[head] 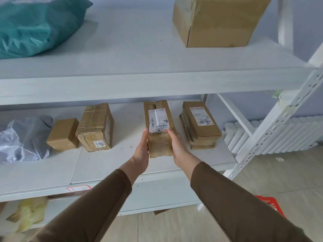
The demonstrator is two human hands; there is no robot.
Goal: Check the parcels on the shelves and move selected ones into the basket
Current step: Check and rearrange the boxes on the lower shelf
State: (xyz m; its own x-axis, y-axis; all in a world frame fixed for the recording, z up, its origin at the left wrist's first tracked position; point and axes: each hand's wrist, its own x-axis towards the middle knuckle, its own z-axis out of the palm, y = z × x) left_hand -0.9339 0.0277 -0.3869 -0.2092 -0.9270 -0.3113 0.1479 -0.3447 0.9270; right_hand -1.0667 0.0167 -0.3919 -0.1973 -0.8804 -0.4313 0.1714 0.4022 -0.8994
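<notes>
A long taped cardboard parcel (158, 119) with a white shipping label lies on the middle shelf (108, 165). My left hand (142, 149) holds its left side near the front end, and my right hand (177, 148) holds its right side. Both hands grip the parcel from the sides, thumbs on top. The red basket (271, 206) shows only as a corner on the floor at the lower right, partly hidden behind my right sleeve.
On the same shelf are a labelled flat box (201, 124), a taped box (96, 127), a small plain box (63, 134) and a grey bag (22, 138). A large carton (218, 21) and teal bag (35, 25) sit above. A yellow bag (28, 213) lies below. White upright (279, 123) at right.
</notes>
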